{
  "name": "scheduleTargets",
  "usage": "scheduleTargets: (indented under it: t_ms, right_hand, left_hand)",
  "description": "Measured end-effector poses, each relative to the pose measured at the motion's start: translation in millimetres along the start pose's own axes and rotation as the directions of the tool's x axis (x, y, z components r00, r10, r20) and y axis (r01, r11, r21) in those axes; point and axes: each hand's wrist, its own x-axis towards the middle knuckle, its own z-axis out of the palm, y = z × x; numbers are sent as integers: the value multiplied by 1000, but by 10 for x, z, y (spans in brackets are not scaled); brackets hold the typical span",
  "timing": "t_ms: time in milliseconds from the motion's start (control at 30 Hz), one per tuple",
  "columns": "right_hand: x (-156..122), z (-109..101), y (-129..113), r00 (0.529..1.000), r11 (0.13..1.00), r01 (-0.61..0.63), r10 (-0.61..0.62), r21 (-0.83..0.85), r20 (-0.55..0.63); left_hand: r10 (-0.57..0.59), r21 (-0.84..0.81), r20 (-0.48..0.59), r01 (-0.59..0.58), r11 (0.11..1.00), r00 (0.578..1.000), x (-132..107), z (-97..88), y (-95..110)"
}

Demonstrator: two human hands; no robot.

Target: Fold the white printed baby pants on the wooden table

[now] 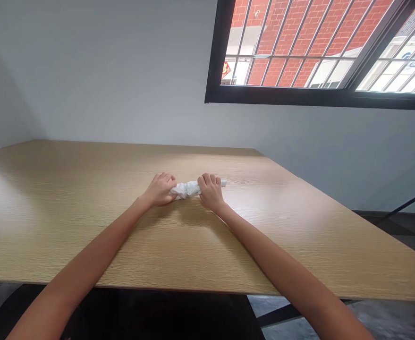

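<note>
I am gripping a crumpled white roll (189,189) with my left hand (160,190) and right hand (210,191), all fingers curling closed around it, just above the wood-veneer table (87,236).

Through the barred window (285,97) I can see blue lettering (411,55) on a pale sign at the far right, cut off and blurred, perhaps "EDE", though I can't be sure. A red diamond-shaped hanging (226,70) carries gold marks too small for me to read.
</note>
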Motion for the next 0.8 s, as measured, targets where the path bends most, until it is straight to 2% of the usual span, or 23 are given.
scheduleTargets:
  t_ms: [133,233,300,367,433,533,600,667,800]
  right_hand:
    - [-53,-3,19,999,997,-25,21,78,41]
    - [-130,-68,40,991,969,115,-126,219,37]
    - [-175,-126,43,968,916,220,-249,334,44]
    - [-202,-176,27,949,868,247,-307,430,75]
    - [-206,-208,-1,953,867,196,-279,458,120]
    - [-161,-234,-27,969,915,21,-117,402,216]
    - [-77,-234,-10,954,923,-105,-12,370,298]
    - [56,-209,36,929,918,-183,43,353,368]
    - [355,-47,133,907,926,-221,79,307,413]
  left_hand:
    - [59,-75,47,-55,996,997,-11,-7,48]
    - [21,-127,64,-13,992,998,3,-9,54]
    - [-22,-139,62,31,990,998,21,4,34]
    - [-59,-130,48,65,989,997,31,25,11]
    - [-85,-108,25,87,990,996,23,49,1]
    - [-122,-68,-4,121,990,993,-3,85,13]
    - [-159,-46,-11,159,986,987,21,113,26]
    - [-196,-29,-6,195,980,981,123,146,26]
    - [-233,-14,52,235,972,971,525,224,-33]
